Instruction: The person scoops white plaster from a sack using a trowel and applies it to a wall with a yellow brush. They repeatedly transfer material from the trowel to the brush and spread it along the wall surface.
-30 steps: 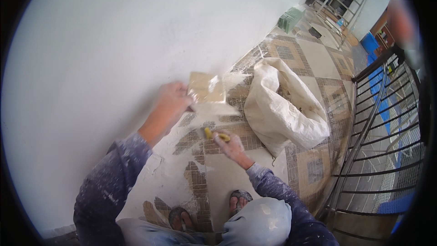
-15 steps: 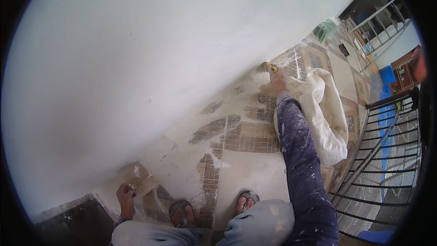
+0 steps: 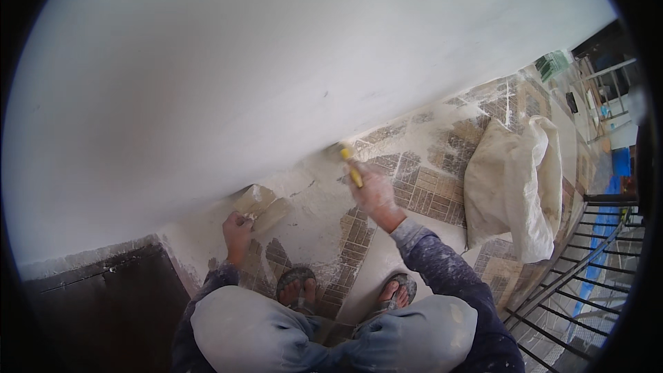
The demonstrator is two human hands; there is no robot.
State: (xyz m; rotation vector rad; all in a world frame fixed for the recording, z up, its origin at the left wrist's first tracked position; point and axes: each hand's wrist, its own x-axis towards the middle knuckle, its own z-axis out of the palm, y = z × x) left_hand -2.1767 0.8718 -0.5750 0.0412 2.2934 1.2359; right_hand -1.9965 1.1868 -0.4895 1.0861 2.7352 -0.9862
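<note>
My right hand (image 3: pixel 375 192) is closed round the yellow handle of a brush (image 3: pixel 351 166). The brush's head meets the foot of the white wall (image 3: pixel 207 83) and looks blurred. White powder (image 3: pixel 314 197) covers the floor beneath and around it. Lower left, my left hand (image 3: pixel 238 231) grips a flat tan plate (image 3: pixel 266 208) that lies tilted low against the floor beside the wall. Whitish residue shows by my fingers; the plate's exact kind is unclear.
A slack white sack (image 3: pixel 507 186) stands on the tiles to the right. Beyond it runs a black metal railing (image 3: pixel 577 273). A dark panel (image 3: pixel 103 304) sits lower left. My sandaled feet (image 3: pixel 297 287) are between my hands. A green object (image 3: pixel 551 64) lies far right.
My right hand has drawn the brush back along the wall's foot, leftward and toward me. My left hand keeps the plate near the wall. The view has shifted a little.
</note>
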